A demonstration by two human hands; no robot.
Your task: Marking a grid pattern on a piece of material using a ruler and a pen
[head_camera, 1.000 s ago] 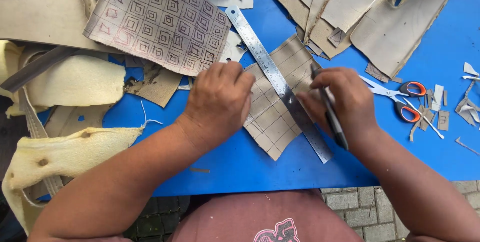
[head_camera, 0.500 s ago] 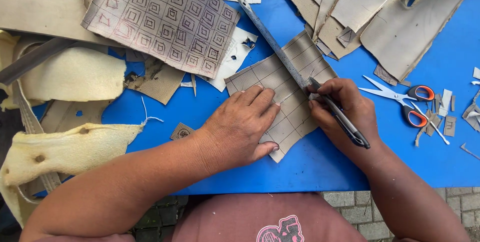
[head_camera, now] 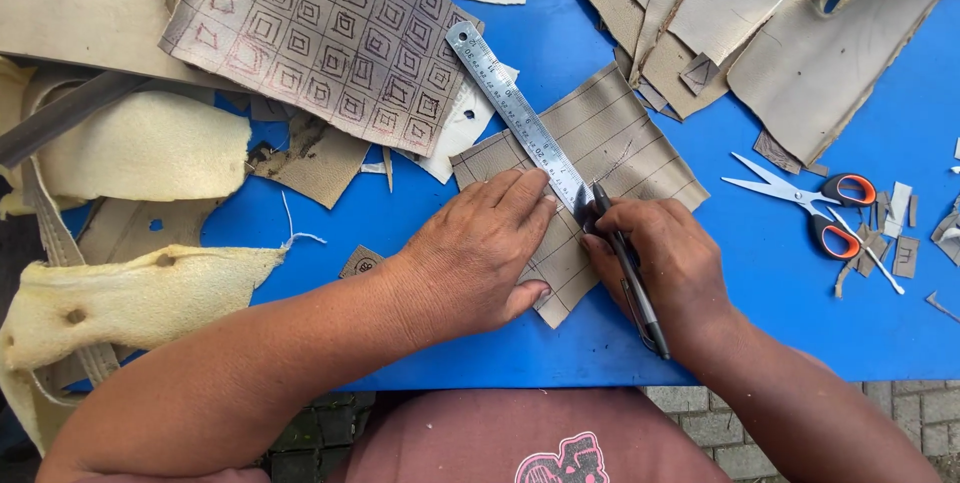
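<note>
A: Lined beige piece (head_camera: 600,158) at centre of the blue worktop (head_camera: 760,283), flat, ruled in parallel strokes.

B: And across it?

A: Steel ruler (head_camera: 515,113), running from 11 o'clock down toward 5 o'clock, lower end pinned under fingertips.

B: Left hand (head_camera: 475,258)?

A: Spread flat, palm down, pressing on ruler and beige piece together; grip apart, nothing enclosed.

B: Right hand (head_camera: 670,263)?

A: Just at 3 o'clock of the left one, grip clamped on a dark pen (head_camera: 625,268), tip touching the piece right beside the ruler's edge.

B: Further out?

A: At 3 o'clock, orange-handled scissors (head_camera: 815,208), blades apart, lying on bare worktop, well apart from the hands, with small offcuts (head_camera: 900,233) just beyond. At 12 to 1 o'clock, overlapping tan sheets (head_camera: 800,53). At 10 o'clock, a large sheet marked with a grid of squares (head_camera: 320,33), its corner near the ruler's upper end. At 8 to 9 o'clock, yellowish foam pieces (head_camera: 140,293) hanging over the worktop's edge.
</note>
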